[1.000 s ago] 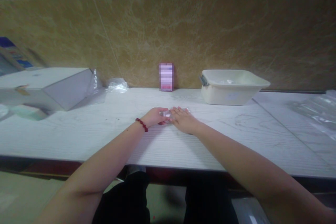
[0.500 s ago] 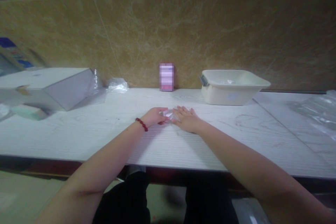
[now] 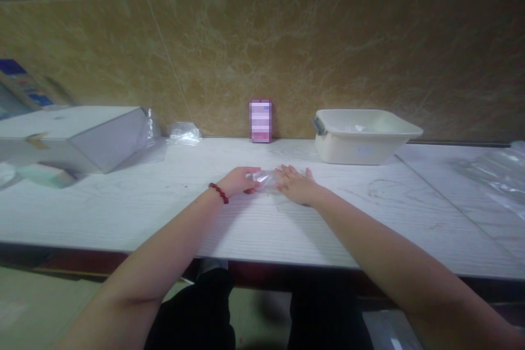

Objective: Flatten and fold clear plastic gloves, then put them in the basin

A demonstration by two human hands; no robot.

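Plastic film [image 3: 266, 178], clear and crinkled, lies on the pale wood-grain counter [image 3: 254, 229]: the bare left hand [image 3: 237, 181] holds its left end between thumb and fingers, the bare right hand [image 3: 298, 186] rests palm-down over the other end, fingers spread! Smoothing seems the step in hand; the next stroke calls for firm left hold, even right-hand pressure

Right hand [image 3: 298, 186] sits further toward 3 o'clock, left hand [image 3: 238, 181] slightly toward 9; more clear plastic [image 3: 266, 178] (the shiny stretch) shows between them.
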